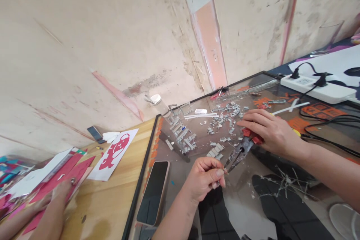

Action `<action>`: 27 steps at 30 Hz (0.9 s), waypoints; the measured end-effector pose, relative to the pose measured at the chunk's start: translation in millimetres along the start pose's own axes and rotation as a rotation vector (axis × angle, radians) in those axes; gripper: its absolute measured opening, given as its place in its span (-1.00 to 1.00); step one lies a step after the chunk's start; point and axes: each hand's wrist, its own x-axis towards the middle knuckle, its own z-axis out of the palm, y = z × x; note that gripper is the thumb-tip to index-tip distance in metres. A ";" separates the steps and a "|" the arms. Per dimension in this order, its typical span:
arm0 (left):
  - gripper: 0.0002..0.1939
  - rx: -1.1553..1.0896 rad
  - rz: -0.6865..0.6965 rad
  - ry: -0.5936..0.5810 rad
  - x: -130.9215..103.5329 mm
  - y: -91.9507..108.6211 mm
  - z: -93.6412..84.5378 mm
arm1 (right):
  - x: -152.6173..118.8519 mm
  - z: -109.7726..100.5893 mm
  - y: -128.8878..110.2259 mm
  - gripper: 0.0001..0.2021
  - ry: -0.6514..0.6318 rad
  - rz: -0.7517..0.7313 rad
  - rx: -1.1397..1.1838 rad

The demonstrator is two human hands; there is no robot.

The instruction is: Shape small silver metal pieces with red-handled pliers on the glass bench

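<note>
My left hand (204,178) is closed in a pinch on a thin wire piece (224,169) above the dark glass table. My right hand (267,131) is wrapped round pliers (242,150) with red on their grips; the pliers' jaws point down to the left and meet the wire at my left fingertips. Behind the hands lie many small grey metal pieces (232,110), with flat metal pieces (215,150) nearer. A tangle of thin wires (288,183) rests to the right, below my right forearm.
A phone (153,193) lies at the table's left. A clear bottle (158,101) stands near the wall. A white power strip (317,88) with black cables is at right. On the wooden table (112,202), another person's hands (60,191) touch red paper (66,176).
</note>
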 end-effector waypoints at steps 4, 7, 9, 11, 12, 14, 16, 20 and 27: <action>-0.72 0.003 0.013 -0.056 -0.9 -1.0 0.0 | 1.8 -2.6 -2.4 -0.57 -0.008 -0.012 0.010; -0.72 0.013 0.021 -0.086 -2.0 -2.2 -0.5 | 3.1 -3.7 -3.1 -0.57 -0.013 -0.008 0.026; -0.72 0.035 0.026 -0.089 -2.2 -3.5 -1.5 | 3.0 -2.9 -2.0 -0.56 -0.032 -0.008 0.046; -0.72 0.055 0.029 -0.083 -1.8 -5.1 -2.7 | 2.2 -0.5 -0.6 -0.55 -0.061 -0.011 0.081; -0.72 0.055 0.032 -0.082 -1.4 -5.8 -3.1 | 1.7 1.2 -0.3 -0.54 -0.076 -0.011 0.108; -0.74 0.023 0.049 -0.074 -0.6 -7.0 -3.2 | 0.7 5.3 -1.2 -0.54 -0.108 0.006 0.180; -0.75 -0.030 0.078 -0.068 0.2 -7.5 -2.5 | -0.5 9.9 -4.1 -0.52 -0.152 0.039 0.264; -0.78 -0.082 0.125 -0.062 0.7 -7.1 -0.7 | -3.7 18.4 -10.3 -0.52 -0.219 0.089 0.387; -0.79 -0.132 0.146 -0.072 1.7 -7.4 -0.2 | -5.8 23.6 -16.1 -0.57 -0.243 0.151 0.456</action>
